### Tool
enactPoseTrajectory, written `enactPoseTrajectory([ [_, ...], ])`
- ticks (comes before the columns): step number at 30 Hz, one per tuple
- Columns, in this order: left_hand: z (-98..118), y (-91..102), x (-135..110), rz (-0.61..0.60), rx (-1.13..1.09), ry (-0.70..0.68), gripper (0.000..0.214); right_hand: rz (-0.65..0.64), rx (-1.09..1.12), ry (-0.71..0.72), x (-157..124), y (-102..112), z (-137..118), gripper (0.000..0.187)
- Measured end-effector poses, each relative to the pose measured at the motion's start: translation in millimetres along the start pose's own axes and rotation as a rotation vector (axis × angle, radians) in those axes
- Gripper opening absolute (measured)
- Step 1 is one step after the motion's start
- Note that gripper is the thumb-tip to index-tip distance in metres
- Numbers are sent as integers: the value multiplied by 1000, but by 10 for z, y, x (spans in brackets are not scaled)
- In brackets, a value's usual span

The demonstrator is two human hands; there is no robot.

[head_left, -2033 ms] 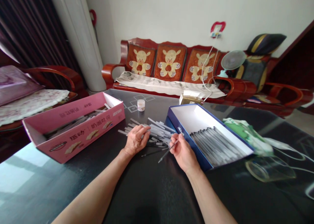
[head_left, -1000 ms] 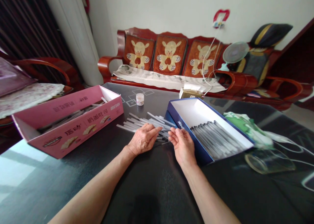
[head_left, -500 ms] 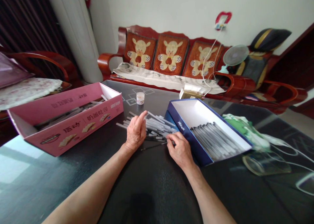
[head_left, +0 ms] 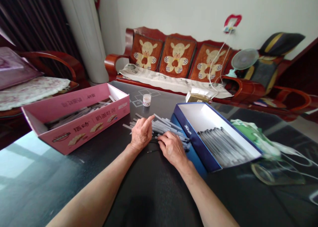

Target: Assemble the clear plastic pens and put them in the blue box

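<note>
Head view: we work with both hands at a loose heap of pale plastic tubes (head_left: 161,125) on a dark glass tabletop (head_left: 159,195). Our left hand (head_left: 141,133) stands beside the heap's near edge, its left index finger (head_left: 148,120) raised and pointing forward, the other fingers loosely curled. It looks open, with nothing held. Our right hand (head_left: 172,149) lies over the heap with its right fingers (head_left: 165,138) spread slightly and bent down onto the tubes. Whether they pinch any tube or only rest there, we cannot tell. A thin dark rod (head_left: 152,151) lies just below the left fingertips, between the two hands.

Just right of the right fingertips stands a blue-rimmed box (head_left: 196,134), holding neat rows of grey tubes (head_left: 222,142). Well left of the left fingers sits a pink biscuit carton (head_left: 84,122), with more tubes (head_left: 81,111) inside. Ahead of the fingers stands a small white jar (head_left: 147,100). As we judge it, the work in hand sits at the loose heap, among tubes not yet in either box. Any tube lifted from here calls for fingers closing around it first.
</note>
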State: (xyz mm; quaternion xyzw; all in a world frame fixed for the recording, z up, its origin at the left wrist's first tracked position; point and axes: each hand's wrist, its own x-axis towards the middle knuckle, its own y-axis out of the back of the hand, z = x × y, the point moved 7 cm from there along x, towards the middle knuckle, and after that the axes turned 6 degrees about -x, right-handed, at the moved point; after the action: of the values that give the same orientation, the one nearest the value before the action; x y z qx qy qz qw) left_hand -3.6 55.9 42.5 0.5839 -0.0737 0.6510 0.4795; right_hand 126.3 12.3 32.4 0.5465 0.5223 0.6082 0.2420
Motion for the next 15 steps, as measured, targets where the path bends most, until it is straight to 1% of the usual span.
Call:
enactPoseTrajectory([
  [2,-10,-5,-5,2,1,5,33,-15,-36,18,-5,-23,-26,16],
  [4,-24,-10,-9,4,-2,19,33,-2,-27,18,-51,-16,-19,16],
  [8,-40,-32,-18,-9,-24,33,34,33,0,-28,-150,13,39,15],
  [11,-46,-43,-24,-14,-33,41,34,4,-67,-48,-149,-16,35,16],
  [15,-49,-52,-27,-21,-39,44,34,-22,-165,-79,-78,-52,5,21],
])
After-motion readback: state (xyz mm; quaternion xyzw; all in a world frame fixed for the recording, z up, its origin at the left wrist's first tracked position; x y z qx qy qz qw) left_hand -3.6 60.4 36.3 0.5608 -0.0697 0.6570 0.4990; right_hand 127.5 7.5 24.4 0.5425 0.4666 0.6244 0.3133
